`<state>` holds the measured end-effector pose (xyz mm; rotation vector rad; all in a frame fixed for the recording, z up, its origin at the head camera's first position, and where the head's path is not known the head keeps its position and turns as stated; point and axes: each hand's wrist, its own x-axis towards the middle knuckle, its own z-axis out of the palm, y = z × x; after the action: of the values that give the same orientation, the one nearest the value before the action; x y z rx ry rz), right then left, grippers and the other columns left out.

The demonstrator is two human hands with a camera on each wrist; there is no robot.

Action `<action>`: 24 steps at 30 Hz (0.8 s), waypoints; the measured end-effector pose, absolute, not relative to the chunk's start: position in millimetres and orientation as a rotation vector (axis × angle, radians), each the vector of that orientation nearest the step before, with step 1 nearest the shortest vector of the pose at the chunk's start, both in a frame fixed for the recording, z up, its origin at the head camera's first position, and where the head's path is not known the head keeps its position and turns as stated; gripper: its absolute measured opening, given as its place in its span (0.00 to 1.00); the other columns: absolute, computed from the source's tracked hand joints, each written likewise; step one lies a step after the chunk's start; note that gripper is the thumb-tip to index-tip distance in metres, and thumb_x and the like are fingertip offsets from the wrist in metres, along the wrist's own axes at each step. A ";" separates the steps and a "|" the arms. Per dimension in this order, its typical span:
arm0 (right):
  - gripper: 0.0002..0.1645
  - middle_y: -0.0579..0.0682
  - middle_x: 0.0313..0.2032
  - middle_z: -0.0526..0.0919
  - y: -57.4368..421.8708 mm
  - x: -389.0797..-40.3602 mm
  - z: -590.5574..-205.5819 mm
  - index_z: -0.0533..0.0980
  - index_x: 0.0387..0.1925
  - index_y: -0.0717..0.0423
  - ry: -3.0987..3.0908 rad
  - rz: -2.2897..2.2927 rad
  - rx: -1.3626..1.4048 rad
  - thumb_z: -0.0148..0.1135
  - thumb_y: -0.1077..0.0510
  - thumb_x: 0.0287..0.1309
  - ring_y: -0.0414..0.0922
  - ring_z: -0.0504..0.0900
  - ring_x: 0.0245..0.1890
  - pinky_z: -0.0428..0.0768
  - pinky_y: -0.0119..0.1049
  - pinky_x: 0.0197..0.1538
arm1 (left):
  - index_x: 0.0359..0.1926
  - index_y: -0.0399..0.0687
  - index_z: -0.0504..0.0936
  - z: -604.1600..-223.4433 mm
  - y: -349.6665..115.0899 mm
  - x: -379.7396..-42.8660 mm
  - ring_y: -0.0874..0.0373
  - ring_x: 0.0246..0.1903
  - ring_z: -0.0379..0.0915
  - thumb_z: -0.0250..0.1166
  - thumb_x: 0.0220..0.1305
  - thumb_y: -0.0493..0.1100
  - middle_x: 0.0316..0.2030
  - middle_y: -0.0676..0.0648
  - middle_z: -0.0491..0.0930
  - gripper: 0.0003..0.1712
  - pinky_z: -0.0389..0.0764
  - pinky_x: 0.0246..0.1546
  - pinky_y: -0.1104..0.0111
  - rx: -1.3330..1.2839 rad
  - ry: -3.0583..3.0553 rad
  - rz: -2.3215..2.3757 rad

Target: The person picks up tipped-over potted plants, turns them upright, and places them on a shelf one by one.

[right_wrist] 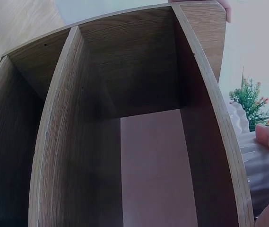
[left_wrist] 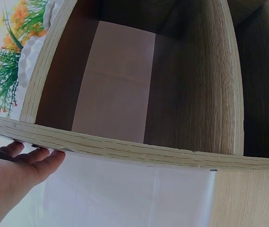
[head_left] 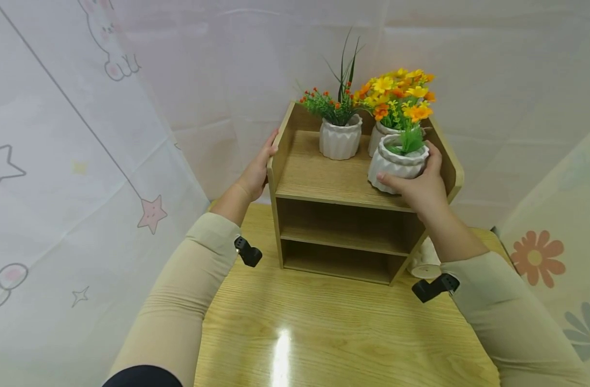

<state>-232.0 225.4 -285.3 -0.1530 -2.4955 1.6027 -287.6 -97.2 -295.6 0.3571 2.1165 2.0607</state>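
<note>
A small wooden shelf [head_left: 319, 161] stands on the table, its top board edged by raised sides. My left hand [head_left: 257, 173] lies against the shelf's left side, fingers straight along the outer face, as the left wrist view also shows at the panel's edge. On the top board my right hand [head_left: 427, 183] grips a white fluted pot [head_left: 396, 164] with green leaves, thumb across its front. Behind that pot stands another white pot with yellow and orange flowers [head_left: 401, 97]. To its left is a white pot [head_left: 340, 138] with red-tipped greenery and long grass blades behind.
Beneath the top board are two compartments [head_left: 343, 223]. A white round object [head_left: 426, 260] stands right of the shelf, partly hidden by my right forearm. The yellowish wooden table [head_left: 256, 322] spreads in front. Printed cloth walls [head_left: 82, 161] hang close around the left, back and right.
</note>
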 end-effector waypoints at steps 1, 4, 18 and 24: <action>0.71 0.50 0.77 0.46 225.4 -232.6 -285.3 0.32 0.76 0.37 -2.497 1.598 -0.154 0.76 0.46 0.46 0.50 0.51 0.75 0.55 0.47 0.74 | 0.77 0.78 0.39 -295.4 -97.2 -287.3 0.44 0.62 0.57 0.36 0.67 0.54 0.77 0.49 0.41 0.38 0.63 0.56 0.55 0.360 2.116 2.062; 0.72 0.50 0.77 0.46 225.1 -234.2 -285.6 0.32 0.76 0.38 -2.502 1.585 -0.153 0.76 0.47 0.46 0.50 0.51 0.75 0.55 0.47 0.74 | 0.77 0.78 0.39 -294.7 -97.0 -286.5 0.45 0.61 0.57 0.36 0.67 0.53 0.77 0.49 0.41 0.38 0.63 0.55 0.56 0.367 2.118 2.065; 0.73 0.53 0.77 0.48 223.7 -233.0 -287.3 0.31 0.75 0.38 -2.563 1.481 -0.193 0.75 0.42 0.45 0.55 0.53 0.74 0.56 0.52 0.73 | 0.77 0.74 0.38 -295.0 -95.8 -286.1 0.48 0.56 0.59 0.36 0.67 0.53 0.76 0.47 0.44 0.39 0.64 0.51 0.60 0.369 2.114 2.071; 0.74 0.55 0.77 0.47 223.6 -233.4 -287.5 0.29 0.75 0.39 -2.575 1.477 -0.172 0.75 0.42 0.46 0.56 0.53 0.74 0.55 0.53 0.73 | 0.77 0.77 0.39 -294.2 -95.8 -285.7 0.48 0.57 0.59 0.36 0.68 0.53 0.76 0.48 0.45 0.38 0.64 0.52 0.60 0.354 2.112 2.074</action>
<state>-233.4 223.6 -287.5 -0.1722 -2.5753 1.4772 -285.7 -95.8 -294.2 0.3536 2.1122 2.0741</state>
